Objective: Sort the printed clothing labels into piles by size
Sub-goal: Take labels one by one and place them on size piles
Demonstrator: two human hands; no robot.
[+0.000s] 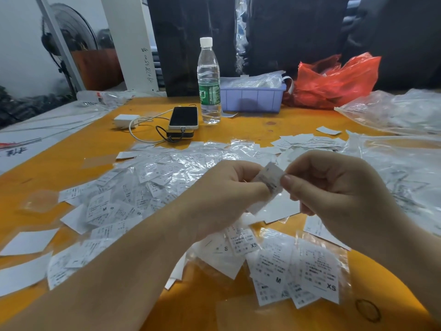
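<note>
My left hand [222,194] and my right hand [334,185] meet above the middle of the orange table [71,168]. Both pinch one small white printed label [268,180], blurred, its size mark unreadable. A big heap of white labels in clear sleeves [143,187] spreads to the left under my left forearm. Near the front edge lie labels marked XS [319,275], M [272,271] and S [222,249]. Further loose labels [307,140] lie beyond my hands.
A water bottle [209,82], a phone [183,117] on a charger cable, a lilac plastic bin [253,97] and a red plastic bag [334,80] stand at the back. Clear plastic bags [401,111] cover the right side. A rubber band [367,310] lies at the front right.
</note>
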